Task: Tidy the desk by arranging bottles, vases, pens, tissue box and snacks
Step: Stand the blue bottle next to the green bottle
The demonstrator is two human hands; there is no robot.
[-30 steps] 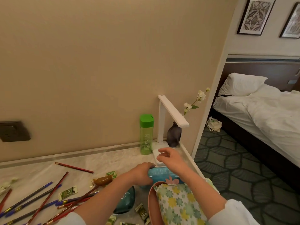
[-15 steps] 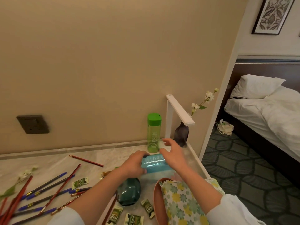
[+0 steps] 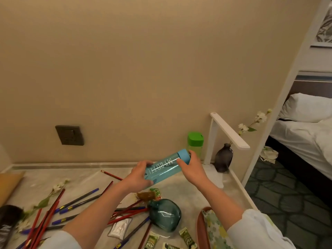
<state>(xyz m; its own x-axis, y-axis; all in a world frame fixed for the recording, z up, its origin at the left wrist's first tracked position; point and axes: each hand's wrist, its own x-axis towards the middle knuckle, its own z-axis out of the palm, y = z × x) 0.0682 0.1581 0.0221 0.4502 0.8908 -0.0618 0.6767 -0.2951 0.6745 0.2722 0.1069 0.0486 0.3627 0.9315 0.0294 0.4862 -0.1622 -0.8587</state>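
**Blue bottle** (image 3: 161,168): clear blue plastic, slim and straight-sided, with a solid, paler blue cap (image 3: 184,156). White capital lettering runs along the side, and "MY BOTT" can be read before a hand covers the rest. It is held in the air over the back right part of the desk (image 3: 224,178). It is tilted, with the cap end higher and toward the back right corner.

**Left hand** (image 3: 139,174): fingers and thumb curled round the lower, base end, gripping it.

**Right hand** (image 3: 192,167): fingers wrapped over the cap and thumb pressed on the neck, holding firmly.

**Green bottle** (image 3: 195,142): upright at the back edge, just behind the blue cap.

**White lamp** (image 3: 228,131): stands in the back right corner, beside the green bottle.

**Dark vase** (image 3: 223,159): upright under the lamp arm, with a sprig of white flowers in it.

**Teal vase** (image 3: 164,214): glass, lying on its side toward the front edge.

**Snack packets** (image 3: 186,237): green and white, scattered at the front edge.

**Pens** (image 3: 77,200): red and blue, strewn crosswise over the left half.

**Loose flower sprig** (image 3: 53,191): lying near the left edge.

**Tissue box** (image 3: 213,229): in a floral cover, at the front right corner.

**Wall socket** (image 3: 69,135): dark, on the wall above the back edge.
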